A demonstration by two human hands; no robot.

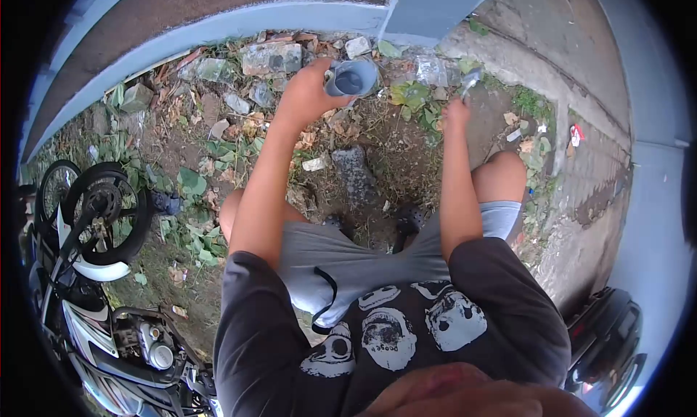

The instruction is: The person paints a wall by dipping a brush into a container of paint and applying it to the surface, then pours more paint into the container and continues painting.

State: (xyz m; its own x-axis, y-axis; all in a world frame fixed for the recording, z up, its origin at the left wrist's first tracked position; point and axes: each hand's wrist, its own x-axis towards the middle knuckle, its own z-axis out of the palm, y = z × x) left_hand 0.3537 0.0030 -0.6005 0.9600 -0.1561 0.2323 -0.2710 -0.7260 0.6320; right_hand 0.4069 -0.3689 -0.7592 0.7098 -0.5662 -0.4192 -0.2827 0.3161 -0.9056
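Observation:
My left hand [308, 96] is wrapped round a grey-blue plastic cup [369, 75], tilted so that its round mouth faces me. The cup is held above the littered soil, and I cannot make out what is inside it. Out to the right, my right hand [456, 115] is closed on the handle of a small tool with a shiny, spoon-like head [472, 78]. That head points away from me, low over the ground. Green leaves [410, 96] lie between the two hands. Clear plastic [431, 70] is just left of the tool.
A rough stone [354, 176] lies in front of my feet. Bricks and rubble [271, 58] line the blue wall base [290, 19]. Motorcycles [102, 213] stand at the left. A concrete kerb [508, 57] and a red-and-white wrapper [576, 134] are on the right.

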